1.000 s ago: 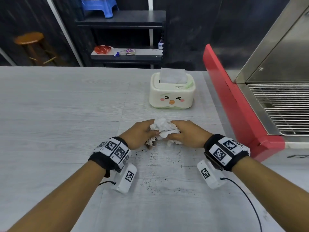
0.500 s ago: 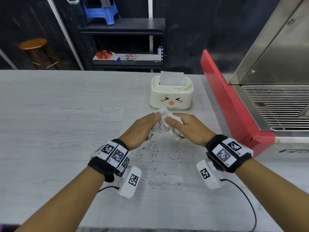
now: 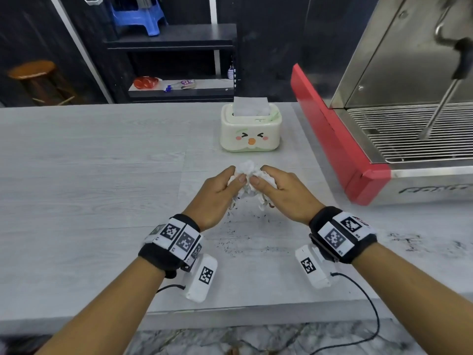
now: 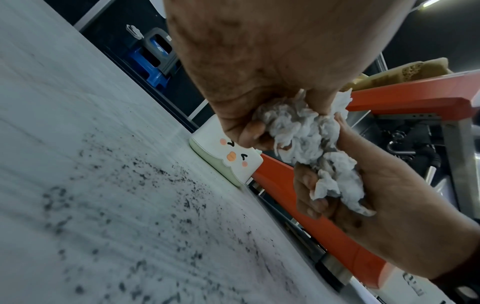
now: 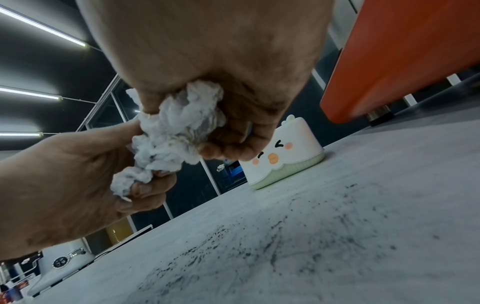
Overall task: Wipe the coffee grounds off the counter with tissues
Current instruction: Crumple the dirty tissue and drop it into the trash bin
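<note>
Both hands hold one crumpled white tissue wad (image 3: 247,172) lifted a little above the grey counter (image 3: 89,175). My left hand (image 3: 220,190) grips its left side, my right hand (image 3: 279,190) its right side, thumbs meeting on top. The wrist views show the tissue wad (image 4: 306,131) (image 5: 179,127) bunched between curled fingers, with dark stains in its folds. Dark coffee grounds (image 3: 245,242) lie scattered on the counter below and in front of the hands, also visible as specks of coffee grounds (image 4: 155,205) (image 5: 285,242).
A cream tissue box (image 3: 250,131) with a cartoon face stands just beyond the hands, a sheet sticking up. A red and steel coffee machine (image 3: 358,162) with a drip grate (image 3: 414,131) and steam wand (image 3: 440,103) fills the right. The counter's front edge (image 3: 230,316) is near.
The hands have raised the tissue wad off the counter and drawn it together, thumbs now pressed on top. The view has tilted upward.
</note>
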### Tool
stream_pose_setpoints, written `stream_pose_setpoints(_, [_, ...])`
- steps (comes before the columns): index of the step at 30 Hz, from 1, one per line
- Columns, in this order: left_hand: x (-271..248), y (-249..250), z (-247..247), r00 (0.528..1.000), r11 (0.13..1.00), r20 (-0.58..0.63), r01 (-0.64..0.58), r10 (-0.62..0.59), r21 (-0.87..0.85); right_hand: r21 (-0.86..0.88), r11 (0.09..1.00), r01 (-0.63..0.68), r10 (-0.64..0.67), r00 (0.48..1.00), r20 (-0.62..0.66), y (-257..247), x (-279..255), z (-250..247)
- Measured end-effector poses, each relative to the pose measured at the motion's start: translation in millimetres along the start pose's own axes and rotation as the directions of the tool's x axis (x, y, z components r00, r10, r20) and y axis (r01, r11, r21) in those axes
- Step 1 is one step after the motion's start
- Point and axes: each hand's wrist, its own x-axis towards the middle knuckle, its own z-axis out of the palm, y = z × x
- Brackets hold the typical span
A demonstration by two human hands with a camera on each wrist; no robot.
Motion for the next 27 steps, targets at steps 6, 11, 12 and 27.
stream_pose_setpoints(6, [-14.4,17.0,29.9,0.998,0.998,0.036,-0.057,0.056,0.029,0.022,1.000,-0.015,0.016,0.999,-0.036,11.2,-37.8,-15.4])
stream_pose_setpoints(11, [-20.3,31.1,72.6,0.994,0.996,0.091,-0.066,0.060,0.061,-0.004,1.000,-0.024,0.023,0.997,-0.073,27.7,-80.8,-44.4])
stream_pose_setpoints(12, [-21.6,35.6,84.2,0.993,0.996,0.098,-0.070,0.064,0.063,-0.013,1.000,-0.019,0.018,0.997,-0.081,31.8,-90.9,-52.0])
stream_pose_setpoints(27, [-22.4,108.1,277.6,0.962,0.985,0.222,-0.169,0.160,0.021,-0.004,0.988,-0.153,0.147,0.953,-0.265,93.4,-244.4,-176.4])
